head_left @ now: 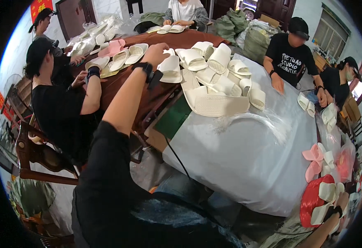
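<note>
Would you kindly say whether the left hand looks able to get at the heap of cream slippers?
Probably yes: the left hand is by the left edge of the heap of cream slippers, with nothing visibly blocking it.

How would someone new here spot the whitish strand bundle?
Start at the big table covered in pale plastic, then find the cream slippers heaped on its far left part. On the near side of that heap lies the strand bundle; thin, glossy fibres set it apart from the solid slippers.
</note>
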Demonstrator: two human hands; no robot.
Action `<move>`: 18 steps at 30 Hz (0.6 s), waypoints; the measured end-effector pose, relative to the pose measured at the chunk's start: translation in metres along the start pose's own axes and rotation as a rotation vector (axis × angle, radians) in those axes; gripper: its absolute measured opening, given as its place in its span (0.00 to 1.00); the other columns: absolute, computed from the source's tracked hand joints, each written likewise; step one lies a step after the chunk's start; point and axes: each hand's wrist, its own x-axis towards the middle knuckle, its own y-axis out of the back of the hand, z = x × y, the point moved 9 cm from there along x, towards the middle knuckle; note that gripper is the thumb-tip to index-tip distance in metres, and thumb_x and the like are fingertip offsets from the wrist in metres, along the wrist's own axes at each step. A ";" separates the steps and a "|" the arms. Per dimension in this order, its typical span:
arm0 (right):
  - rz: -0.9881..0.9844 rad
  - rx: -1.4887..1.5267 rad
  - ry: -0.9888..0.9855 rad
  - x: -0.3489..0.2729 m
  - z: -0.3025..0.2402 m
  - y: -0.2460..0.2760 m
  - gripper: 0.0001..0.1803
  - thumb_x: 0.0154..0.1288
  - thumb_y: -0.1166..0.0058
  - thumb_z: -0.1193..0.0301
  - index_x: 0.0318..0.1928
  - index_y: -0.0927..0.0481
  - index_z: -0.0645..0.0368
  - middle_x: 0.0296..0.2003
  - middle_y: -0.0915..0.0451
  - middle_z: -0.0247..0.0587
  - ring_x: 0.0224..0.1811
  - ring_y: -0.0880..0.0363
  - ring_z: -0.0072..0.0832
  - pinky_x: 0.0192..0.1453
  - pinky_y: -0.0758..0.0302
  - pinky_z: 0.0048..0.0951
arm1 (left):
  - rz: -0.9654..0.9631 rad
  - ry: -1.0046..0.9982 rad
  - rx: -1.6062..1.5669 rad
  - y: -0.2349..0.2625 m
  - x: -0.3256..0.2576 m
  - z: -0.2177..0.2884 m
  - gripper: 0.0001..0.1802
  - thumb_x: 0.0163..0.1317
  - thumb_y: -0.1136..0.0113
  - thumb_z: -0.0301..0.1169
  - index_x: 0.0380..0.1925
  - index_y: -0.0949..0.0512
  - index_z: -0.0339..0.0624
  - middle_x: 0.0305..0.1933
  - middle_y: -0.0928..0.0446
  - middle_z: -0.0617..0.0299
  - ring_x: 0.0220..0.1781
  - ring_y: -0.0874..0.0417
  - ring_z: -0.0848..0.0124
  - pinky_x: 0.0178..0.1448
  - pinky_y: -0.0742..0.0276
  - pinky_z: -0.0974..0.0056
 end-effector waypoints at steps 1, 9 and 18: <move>-0.063 0.026 -0.008 -0.002 -0.025 -0.011 0.20 0.65 0.53 0.61 0.43 0.27 0.69 0.41 0.24 0.65 0.47 0.27 0.60 0.51 0.32 0.48 | -0.001 0.005 0.025 -0.003 0.013 -0.007 0.19 0.54 0.36 0.39 0.43 0.21 0.40 0.41 0.18 0.50 0.44 0.17 0.55 0.48 0.23 0.58; -0.189 0.322 -0.103 -0.063 -0.263 0.125 0.21 0.70 0.53 0.65 0.57 0.28 0.66 0.49 0.22 0.56 0.51 0.22 0.41 0.55 0.29 0.33 | -0.547 0.128 0.245 -0.106 0.052 -0.035 0.44 0.43 0.31 0.55 0.60 0.32 0.47 0.56 0.23 0.50 0.58 0.23 0.54 0.59 0.27 0.56; -0.089 0.548 0.162 -0.104 -0.349 0.107 0.16 0.65 0.46 0.74 0.51 0.23 0.69 0.41 0.19 0.51 0.44 0.21 0.39 0.49 0.26 0.34 | -0.036 0.296 -0.042 -0.081 0.056 -0.076 0.32 0.36 0.27 0.37 0.46 0.21 0.37 0.45 0.19 0.46 0.47 0.18 0.55 0.54 0.24 0.59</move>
